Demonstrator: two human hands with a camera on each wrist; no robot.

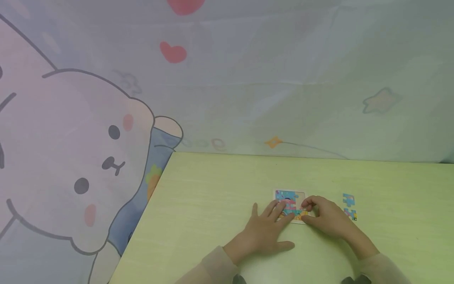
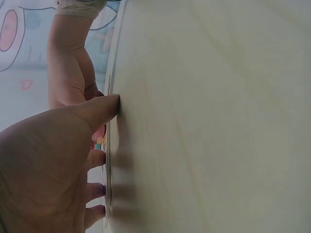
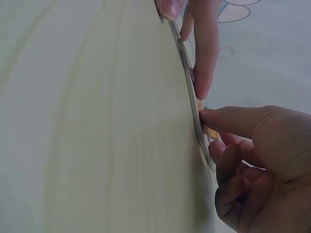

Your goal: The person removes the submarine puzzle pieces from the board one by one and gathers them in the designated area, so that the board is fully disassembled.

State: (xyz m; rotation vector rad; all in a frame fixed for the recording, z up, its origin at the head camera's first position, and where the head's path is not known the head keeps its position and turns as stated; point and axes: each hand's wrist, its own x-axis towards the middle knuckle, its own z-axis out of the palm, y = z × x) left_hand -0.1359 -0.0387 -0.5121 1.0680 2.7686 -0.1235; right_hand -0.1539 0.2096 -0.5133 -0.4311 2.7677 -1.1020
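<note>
A small jigsaw puzzle (image 1: 283,195) with a pale frame lies on the table, its blue, pink and orange pieces partly covered by fingers. My left hand (image 1: 264,230) rests on its left part with the fingers spread and straight. At the lower right of the puzzle, my right hand (image 1: 328,217) pinches an orange-yellow puzzle piece (image 3: 211,133) between thumb and fingers. The right wrist view has the thumb right at the frame's edge and the other fingers curled. A bare, pale area of the puzzle's backing (image 1: 300,200) shows at its upper right.
Two loose bits of puzzle lie to the right of my right hand: a blue one (image 1: 349,199) and a multicoloured one (image 1: 350,214). The yellow-green table (image 1: 213,189) meets a printed cloth (image 1: 248,98) at its back and left edges.
</note>
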